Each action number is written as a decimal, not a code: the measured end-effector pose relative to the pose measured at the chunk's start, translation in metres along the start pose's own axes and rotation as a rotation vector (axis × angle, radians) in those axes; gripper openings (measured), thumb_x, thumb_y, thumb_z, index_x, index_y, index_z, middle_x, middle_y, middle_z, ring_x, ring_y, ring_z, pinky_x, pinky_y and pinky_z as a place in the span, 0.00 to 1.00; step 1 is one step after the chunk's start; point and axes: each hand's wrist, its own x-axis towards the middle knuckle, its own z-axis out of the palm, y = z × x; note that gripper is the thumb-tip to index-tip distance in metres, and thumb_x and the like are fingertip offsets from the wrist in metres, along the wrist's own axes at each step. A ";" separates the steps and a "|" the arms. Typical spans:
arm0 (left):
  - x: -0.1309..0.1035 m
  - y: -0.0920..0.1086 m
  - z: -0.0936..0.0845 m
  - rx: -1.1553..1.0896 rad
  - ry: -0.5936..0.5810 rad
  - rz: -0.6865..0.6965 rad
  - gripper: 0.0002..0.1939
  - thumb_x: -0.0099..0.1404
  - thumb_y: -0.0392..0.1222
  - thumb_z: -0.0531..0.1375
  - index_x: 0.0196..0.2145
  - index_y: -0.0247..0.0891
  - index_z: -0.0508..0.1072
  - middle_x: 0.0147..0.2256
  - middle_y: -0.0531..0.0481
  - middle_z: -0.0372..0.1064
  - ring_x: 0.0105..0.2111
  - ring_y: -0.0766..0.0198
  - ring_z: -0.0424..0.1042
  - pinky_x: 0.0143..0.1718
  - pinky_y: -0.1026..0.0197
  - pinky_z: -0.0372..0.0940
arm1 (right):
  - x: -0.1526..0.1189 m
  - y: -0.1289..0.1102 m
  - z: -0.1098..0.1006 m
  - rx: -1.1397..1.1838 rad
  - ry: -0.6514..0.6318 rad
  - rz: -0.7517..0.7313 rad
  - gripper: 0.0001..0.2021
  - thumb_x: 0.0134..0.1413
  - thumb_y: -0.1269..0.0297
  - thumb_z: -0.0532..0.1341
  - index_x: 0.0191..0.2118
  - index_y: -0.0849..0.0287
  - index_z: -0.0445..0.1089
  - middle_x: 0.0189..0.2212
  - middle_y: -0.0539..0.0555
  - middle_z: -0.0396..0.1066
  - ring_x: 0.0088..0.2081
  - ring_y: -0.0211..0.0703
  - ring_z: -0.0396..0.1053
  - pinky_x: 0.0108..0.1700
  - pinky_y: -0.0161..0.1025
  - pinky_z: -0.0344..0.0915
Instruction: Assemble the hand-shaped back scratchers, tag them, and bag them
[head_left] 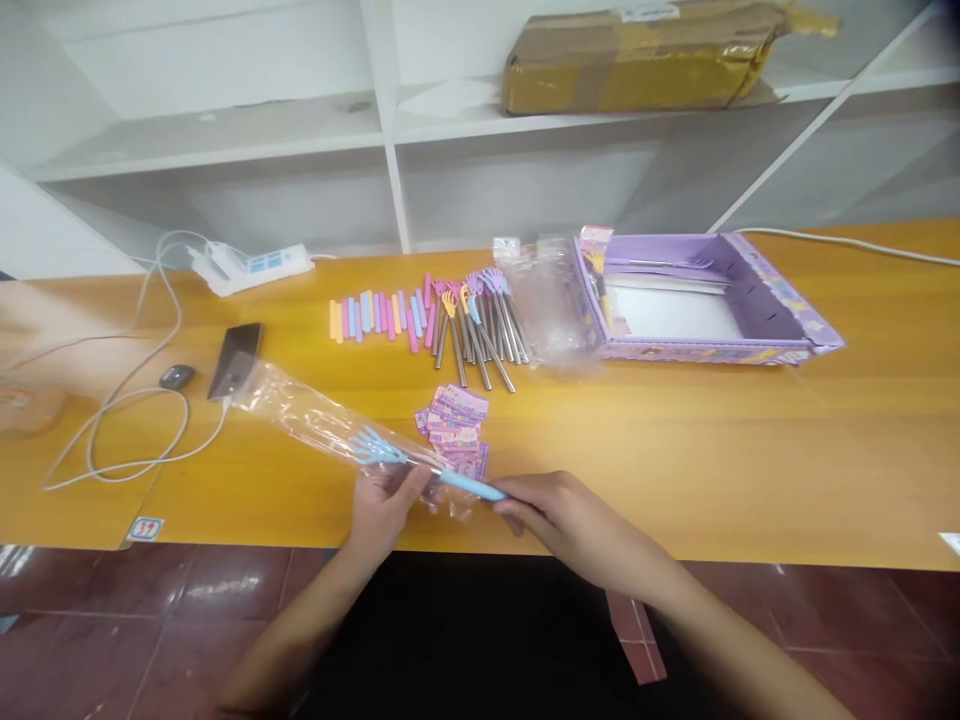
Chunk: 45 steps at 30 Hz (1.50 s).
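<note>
A light blue back scratcher (472, 485) with a claw head lies slantwise, partly inside a clear plastic bag (300, 410). My right hand (570, 510) pinches the end of its blue handle. My left hand (386, 505) is closed around the bag and the metal shaft near the claw. Just beyond my hands, pink printed cards (454, 425) form a loose pile. Farther back is a bunch of back scratchers (484, 325) with pink, orange, blue and purple claws. To their left, coloured handle tubes (379, 315) lie in a row.
A purple display box (690, 345) stands at the back right, with clear bags (544, 300) against its left side. At the left are a phone (236, 355), a black mouse (177, 377), cables and a white power strip (255, 268). A taped carton (637, 60) sits on the shelf.
</note>
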 end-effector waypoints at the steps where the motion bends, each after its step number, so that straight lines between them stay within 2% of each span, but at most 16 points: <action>1: -0.001 0.000 0.001 0.040 -0.068 -0.021 0.25 0.65 0.62 0.75 0.30 0.34 0.83 0.23 0.46 0.79 0.21 0.60 0.77 0.26 0.60 0.76 | 0.003 -0.004 0.005 0.030 0.005 -0.007 0.20 0.83 0.51 0.54 0.42 0.56 0.76 0.30 0.49 0.73 0.29 0.39 0.67 0.35 0.36 0.61; 4: -0.002 0.001 0.000 0.105 -0.153 -0.050 0.23 0.67 0.61 0.74 0.32 0.35 0.84 0.27 0.44 0.82 0.26 0.58 0.81 0.31 0.59 0.78 | 0.009 -0.010 0.016 0.100 0.027 -0.024 0.17 0.83 0.51 0.55 0.52 0.54 0.78 0.36 0.50 0.79 0.33 0.39 0.72 0.40 0.36 0.65; 7: 0.000 -0.001 -0.004 0.073 -0.073 -0.044 0.25 0.66 0.63 0.73 0.33 0.35 0.84 0.27 0.45 0.81 0.25 0.59 0.80 0.29 0.60 0.77 | 0.009 -0.006 0.014 0.142 0.043 -0.017 0.14 0.80 0.52 0.59 0.56 0.52 0.78 0.41 0.51 0.81 0.38 0.40 0.75 0.42 0.35 0.68; 10: 0.002 -0.004 -0.006 0.031 -0.028 -0.056 0.28 0.65 0.66 0.73 0.32 0.34 0.84 0.25 0.45 0.80 0.23 0.60 0.77 0.27 0.60 0.75 | 0.006 0.002 0.005 0.144 0.076 -0.044 0.11 0.79 0.55 0.62 0.53 0.53 0.79 0.40 0.50 0.82 0.37 0.40 0.76 0.41 0.34 0.69; 13: 0.002 -0.004 -0.005 0.009 -0.052 -0.069 0.28 0.65 0.66 0.73 0.32 0.33 0.84 0.25 0.45 0.80 0.23 0.60 0.77 0.26 0.60 0.74 | 0.007 0.009 0.005 0.143 0.137 -0.133 0.10 0.78 0.56 0.63 0.48 0.53 0.80 0.39 0.50 0.83 0.36 0.39 0.78 0.42 0.35 0.71; 16: 0.001 0.001 -0.001 0.020 -0.166 -0.105 0.27 0.66 0.65 0.73 0.31 0.34 0.84 0.26 0.44 0.80 0.24 0.59 0.78 0.28 0.59 0.74 | 0.013 0.017 0.018 0.112 0.258 -0.247 0.11 0.78 0.53 0.64 0.49 0.54 0.78 0.38 0.51 0.83 0.35 0.40 0.80 0.41 0.35 0.74; 20: 0.000 0.008 0.004 0.110 -0.341 -0.166 0.25 0.66 0.64 0.73 0.34 0.36 0.85 0.28 0.45 0.82 0.27 0.57 0.80 0.32 0.57 0.76 | 0.024 0.025 0.038 -0.123 0.438 -0.377 0.15 0.74 0.49 0.67 0.52 0.56 0.75 0.34 0.53 0.81 0.31 0.41 0.77 0.35 0.37 0.72; 24: 0.001 0.009 0.001 0.132 -0.364 -0.141 0.25 0.68 0.64 0.71 0.35 0.36 0.85 0.31 0.46 0.83 0.30 0.59 0.80 0.35 0.59 0.75 | 0.026 0.021 0.039 -0.230 0.408 -0.392 0.16 0.75 0.51 0.66 0.56 0.57 0.71 0.36 0.54 0.80 0.34 0.44 0.79 0.40 0.40 0.75; 26: 0.002 0.007 -0.002 0.117 -0.364 -0.138 0.24 0.69 0.63 0.71 0.37 0.35 0.85 0.32 0.46 0.83 0.30 0.60 0.79 0.35 0.61 0.75 | 0.024 0.019 0.035 -0.233 0.347 -0.412 0.22 0.73 0.48 0.67 0.60 0.58 0.70 0.43 0.59 0.81 0.43 0.50 0.82 0.47 0.45 0.78; 30: 0.001 0.002 -0.006 0.014 -0.360 -0.192 0.26 0.70 0.64 0.70 0.40 0.34 0.83 0.29 0.47 0.80 0.27 0.62 0.77 0.30 0.62 0.73 | 0.019 0.024 0.031 -0.252 0.260 -0.479 0.47 0.60 0.32 0.69 0.72 0.61 0.61 0.59 0.70 0.76 0.59 0.62 0.78 0.58 0.57 0.79; 31: 0.001 0.001 -0.007 -0.008 -0.352 -0.196 0.26 0.70 0.64 0.70 0.40 0.34 0.82 0.29 0.47 0.80 0.26 0.62 0.77 0.30 0.62 0.72 | 0.018 0.025 0.031 -0.261 0.261 -0.502 0.49 0.60 0.31 0.69 0.74 0.61 0.59 0.60 0.71 0.75 0.61 0.63 0.77 0.59 0.58 0.78; 33: 0.001 0.000 -0.007 -0.029 -0.344 -0.198 0.26 0.70 0.65 0.70 0.39 0.34 0.82 0.28 0.47 0.79 0.26 0.62 0.77 0.30 0.62 0.72 | 0.016 0.026 0.033 -0.275 0.271 -0.511 0.41 0.67 0.36 0.67 0.73 0.59 0.62 0.59 0.70 0.76 0.61 0.61 0.78 0.58 0.56 0.79; 36: 0.002 -0.002 -0.008 -0.023 -0.353 -0.199 0.25 0.71 0.64 0.70 0.39 0.34 0.81 0.29 0.47 0.79 0.27 0.63 0.76 0.31 0.62 0.72 | 0.013 0.021 0.033 -0.228 0.266 -0.380 0.16 0.78 0.51 0.63 0.61 0.54 0.74 0.48 0.58 0.82 0.46 0.49 0.82 0.48 0.45 0.79; 38: 0.003 -0.004 -0.009 -0.005 -0.309 -0.172 0.23 0.70 0.61 0.71 0.45 0.35 0.82 0.35 0.46 0.81 0.32 0.62 0.78 0.35 0.62 0.73 | 0.012 0.018 0.031 -0.222 0.262 -0.357 0.10 0.79 0.55 0.62 0.53 0.54 0.76 0.42 0.53 0.83 0.39 0.45 0.81 0.43 0.42 0.76; 42: 0.005 -0.005 -0.008 -0.029 -0.160 -0.128 0.27 0.69 0.57 0.73 0.59 0.39 0.78 0.47 0.45 0.81 0.43 0.59 0.79 0.43 0.61 0.73 | 0.011 0.015 0.024 -0.374 0.302 -0.675 0.09 0.80 0.67 0.60 0.56 0.53 0.77 0.51 0.55 0.85 0.53 0.49 0.81 0.51 0.47 0.74; 45: 0.006 -0.003 -0.007 -0.019 -0.204 -0.128 0.28 0.69 0.56 0.74 0.59 0.38 0.77 0.44 0.46 0.80 0.43 0.58 0.79 0.47 0.59 0.73 | 0.013 0.010 0.023 -0.314 0.308 -0.712 0.09 0.77 0.71 0.62 0.55 0.53 0.75 0.50 0.55 0.84 0.59 0.50 0.78 0.58 0.49 0.73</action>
